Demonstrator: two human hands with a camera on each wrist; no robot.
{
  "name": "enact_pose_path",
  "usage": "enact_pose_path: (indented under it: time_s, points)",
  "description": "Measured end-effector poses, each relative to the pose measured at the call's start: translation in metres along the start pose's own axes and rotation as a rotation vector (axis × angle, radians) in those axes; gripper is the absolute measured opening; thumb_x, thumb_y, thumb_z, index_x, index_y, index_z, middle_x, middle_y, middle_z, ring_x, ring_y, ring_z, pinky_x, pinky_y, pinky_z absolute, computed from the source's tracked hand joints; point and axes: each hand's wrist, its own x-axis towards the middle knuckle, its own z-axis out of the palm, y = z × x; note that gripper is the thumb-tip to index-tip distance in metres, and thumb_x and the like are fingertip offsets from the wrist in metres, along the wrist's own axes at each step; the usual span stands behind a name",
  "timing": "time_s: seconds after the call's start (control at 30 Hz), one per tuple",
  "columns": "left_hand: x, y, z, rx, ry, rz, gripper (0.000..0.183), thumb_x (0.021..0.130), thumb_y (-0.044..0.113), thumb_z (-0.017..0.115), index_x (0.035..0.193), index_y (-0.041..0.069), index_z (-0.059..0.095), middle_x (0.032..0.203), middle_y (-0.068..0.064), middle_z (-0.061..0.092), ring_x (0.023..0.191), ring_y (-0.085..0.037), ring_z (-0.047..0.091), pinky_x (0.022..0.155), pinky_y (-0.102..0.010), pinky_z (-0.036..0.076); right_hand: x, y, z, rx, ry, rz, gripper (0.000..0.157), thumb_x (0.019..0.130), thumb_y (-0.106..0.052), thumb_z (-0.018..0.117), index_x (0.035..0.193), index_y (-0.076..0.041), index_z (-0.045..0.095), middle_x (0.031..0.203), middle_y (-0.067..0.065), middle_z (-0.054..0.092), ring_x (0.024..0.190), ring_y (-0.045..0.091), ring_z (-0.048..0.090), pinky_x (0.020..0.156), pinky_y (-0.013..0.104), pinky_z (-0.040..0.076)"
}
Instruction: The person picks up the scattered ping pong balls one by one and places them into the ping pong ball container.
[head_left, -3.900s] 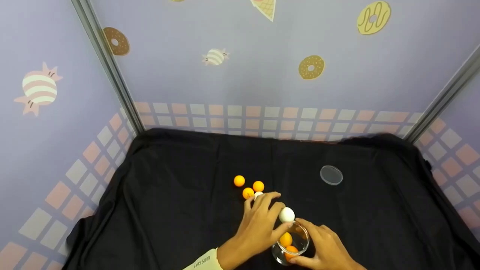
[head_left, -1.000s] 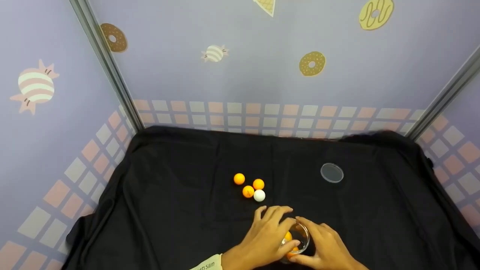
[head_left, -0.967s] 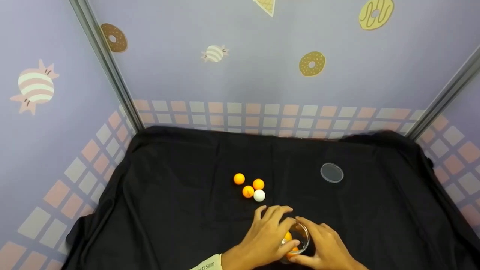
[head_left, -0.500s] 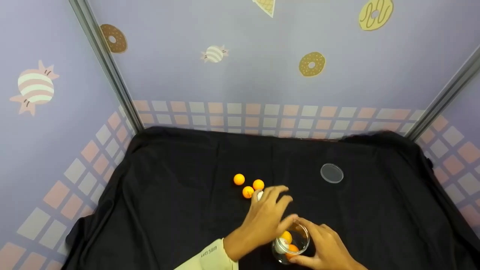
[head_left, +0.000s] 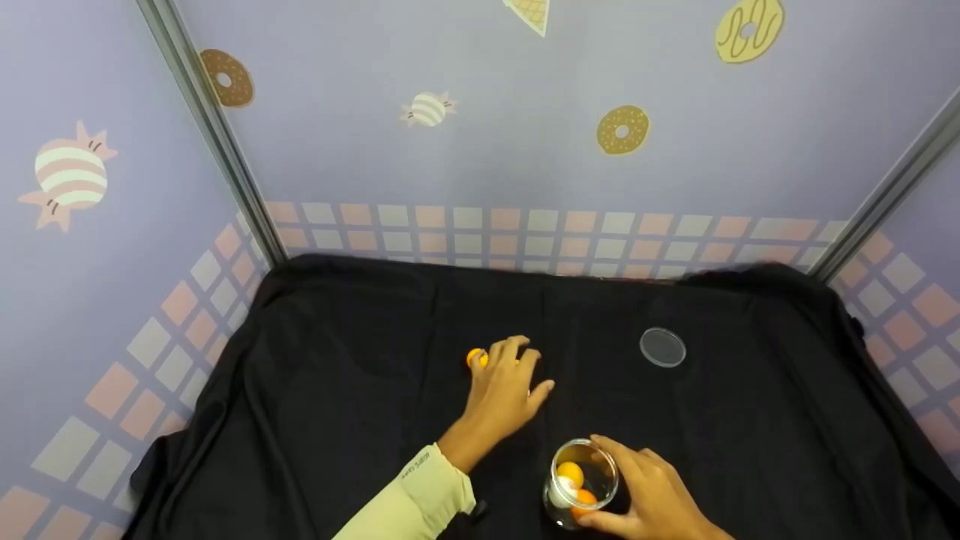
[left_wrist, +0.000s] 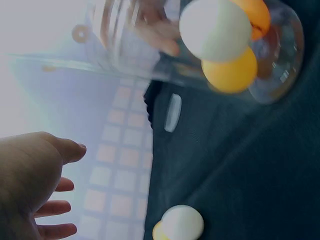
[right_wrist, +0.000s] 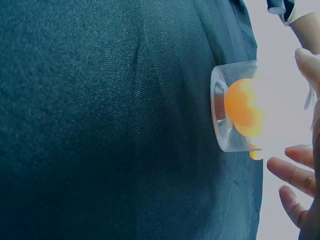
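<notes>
My right hand (head_left: 652, 487) grips the clear jar (head_left: 559, 514), thumb and index finger about its rim. The jar stands upright on the black cloth. Inside lie two orange ping-pong balls (head_left: 570, 474) and a white ping-pong ball (head_left: 562, 492). My left hand (head_left: 499, 390) reaches over the loose balls farther back, fingers spread and pointing down. One orange ball (head_left: 474, 358) shows past its fingertips; the others are mostly hidden under the hand. In the left wrist view, a loose white ball (left_wrist: 184, 222) sits on the cloth, with nothing between that hand's fingers.
A clear round lid (head_left: 663, 347) lies flat on the black cloth (head_left: 360, 420), behind and right of the jar. Patterned purple walls (head_left: 517, 150) enclose the back and both sides.
A white ball, earlier held by my left hand at the jar's mouth, now lies inside the jar. My left hand has moved away and back over the loose balls. My right hand stays on the jar.
</notes>
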Motion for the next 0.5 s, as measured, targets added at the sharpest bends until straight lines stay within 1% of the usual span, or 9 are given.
enact_pose_path:
  time_s: [0.13, 0.27, 0.4, 0.5]
  points:
    - [-0.001, -0.009, 0.013, 0.014, -0.026, -0.038, 0.042, 0.080, 0.051, 0.065, 0.108, 0.021, 0.061, 0.127, -0.001, 0.050, 0.115, -0.023, 0.047, 0.088, -0.055, 0.035, -0.001, 0.000, 0.000, -0.001, -0.008, 0.015, 0.100, 0.052, -0.066, 0.079, 0.132, -0.013, 0.052, 0.113, -0.007, 0.065, 0.077, 0.006, 0.062, 0.062, 0.027, 0.048]
    - [-0.005, -0.017, 0.027, 0.032, -0.056, -0.061, 0.043, 0.079, 0.051, 0.066, 0.109, 0.021, 0.061, 0.123, -0.002, 0.052, 0.112, -0.023, 0.048, 0.086, -0.055, 0.035, 0.000, -0.001, 0.000, -0.001, -0.003, 0.014, 0.100, 0.051, -0.065, 0.079, 0.132, -0.013, 0.052, 0.113, -0.007, 0.065, 0.078, 0.006, 0.062, 0.063, 0.027, 0.048]
    - [-0.010, -0.022, 0.039, 0.041, -0.080, -0.068, 0.042, 0.078, 0.049, 0.068, 0.108, 0.020, 0.061, 0.119, -0.003, 0.053, 0.108, -0.023, 0.049, 0.082, -0.055, 0.036, 0.000, -0.001, 0.000, 0.001, 0.005, 0.009, 0.100, 0.051, -0.065, 0.079, 0.131, -0.013, 0.053, 0.112, -0.006, 0.065, 0.078, 0.007, 0.062, 0.063, 0.027, 0.048]
    - [-0.014, -0.025, 0.047, 0.047, -0.092, -0.067, 0.041, 0.077, 0.048, 0.070, 0.107, 0.021, 0.060, 0.116, -0.003, 0.053, 0.105, -0.024, 0.050, 0.083, -0.056, 0.036, 0.000, -0.001, 0.000, 0.000, 0.006, 0.011, 0.100, 0.050, -0.066, 0.079, 0.131, -0.013, 0.053, 0.111, -0.006, 0.066, 0.077, 0.007, 0.062, 0.063, 0.027, 0.048]
